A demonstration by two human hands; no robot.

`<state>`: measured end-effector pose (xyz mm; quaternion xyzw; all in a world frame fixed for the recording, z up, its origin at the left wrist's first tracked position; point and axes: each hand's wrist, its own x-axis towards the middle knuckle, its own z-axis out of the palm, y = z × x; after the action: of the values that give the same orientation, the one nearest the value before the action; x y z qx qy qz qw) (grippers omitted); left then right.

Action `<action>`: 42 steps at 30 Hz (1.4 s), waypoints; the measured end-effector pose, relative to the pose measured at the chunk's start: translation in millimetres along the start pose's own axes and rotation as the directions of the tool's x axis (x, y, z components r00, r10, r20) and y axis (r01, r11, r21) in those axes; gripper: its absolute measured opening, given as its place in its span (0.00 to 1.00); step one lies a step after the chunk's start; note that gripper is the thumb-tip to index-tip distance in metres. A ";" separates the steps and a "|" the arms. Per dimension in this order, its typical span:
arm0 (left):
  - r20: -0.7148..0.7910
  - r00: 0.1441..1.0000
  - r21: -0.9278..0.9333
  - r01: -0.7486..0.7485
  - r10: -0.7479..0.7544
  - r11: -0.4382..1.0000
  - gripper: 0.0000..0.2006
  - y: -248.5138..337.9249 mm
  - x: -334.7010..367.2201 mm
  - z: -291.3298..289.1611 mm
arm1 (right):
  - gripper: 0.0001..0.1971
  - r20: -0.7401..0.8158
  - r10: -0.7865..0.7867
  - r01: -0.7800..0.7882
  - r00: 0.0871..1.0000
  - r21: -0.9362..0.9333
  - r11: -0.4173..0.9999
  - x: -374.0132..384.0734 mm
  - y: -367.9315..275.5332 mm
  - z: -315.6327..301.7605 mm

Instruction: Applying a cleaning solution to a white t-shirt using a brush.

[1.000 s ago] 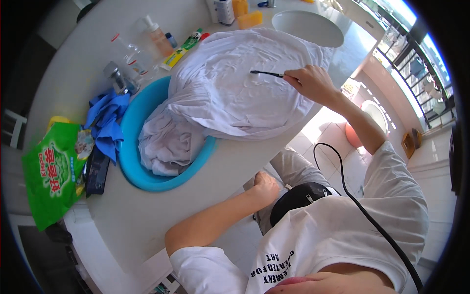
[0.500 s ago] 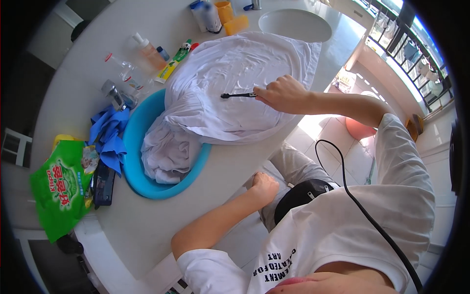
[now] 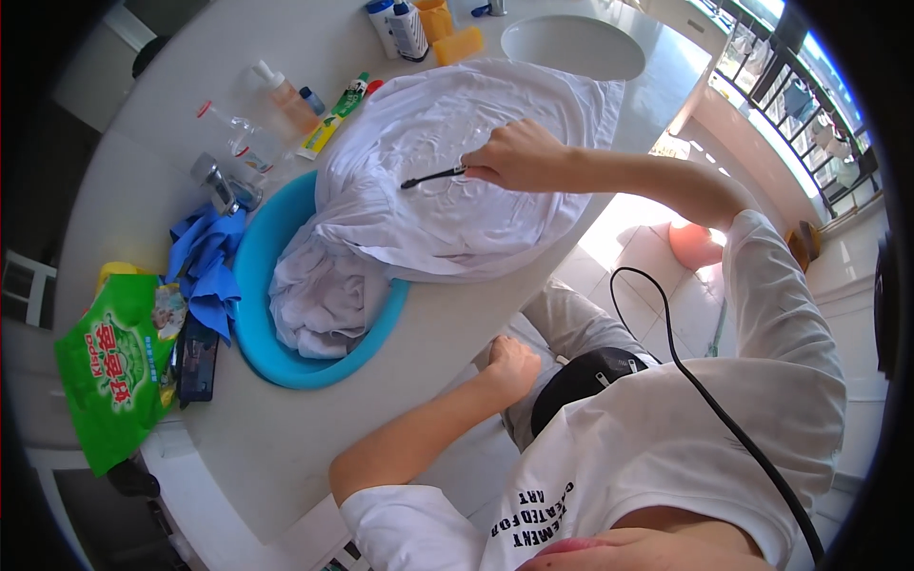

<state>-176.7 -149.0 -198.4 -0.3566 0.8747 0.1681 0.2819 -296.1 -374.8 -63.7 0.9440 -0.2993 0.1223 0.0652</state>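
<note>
My right hand [image 3: 519, 157] is closed around the handle of a black toothbrush [image 3: 436, 178]. The brush head points left and lies over a white cloth garment [image 3: 457, 228], which is spread wet and wrinkled across the counter. Part of that garment bunches up inside a round blue basin [image 3: 252, 314] on the left. My left hand [image 3: 514, 368] rests by the counter's near edge, close to my lap, its fingers curled in and no object showing in them.
A faucet [image 3: 217, 181], blue gloves [image 3: 205, 262], a dark phone [image 3: 198, 362] and a green packet [image 3: 109, 371] lie left of the basin. Behind stand a clear bottle [image 3: 243, 143], a pump bottle [image 3: 286, 98] and a yellow-green tube [image 3: 333, 119]. A sink [image 3: 571, 48] is at the far right.
My right hand has moved left and slightly away from me over the garment, carrying the toothbrush with it. My left hand stays in place.
</note>
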 end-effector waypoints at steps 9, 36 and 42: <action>0.023 1.000 0.040 0.009 -0.010 0.999 0.11 2.8 -2.2 -5.7 | 0.14 -0.108 0.125 -0.138 0.986 -0.120 0.983 -44.7 36.2 0.2; 0.061 0.998 0.093 -0.001 -0.004 0.996 0.13 2.6 -3.8 -9.0 | 0.10 0.042 0.133 -0.125 0.990 -0.149 0.981 -30.3 35.4 -12.0; 0.021 1.000 0.122 0.004 -0.007 0.993 0.12 6.3 2.7 -9.4 | 0.11 0.218 0.298 -0.315 0.929 0.046 0.948 -30.5 107.9 -41.9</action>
<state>-186.4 -150.8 -192.1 -0.3392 0.8793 0.1174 0.3131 -391.0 -437.5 -26.2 0.8951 -0.4431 0.0434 -0.0240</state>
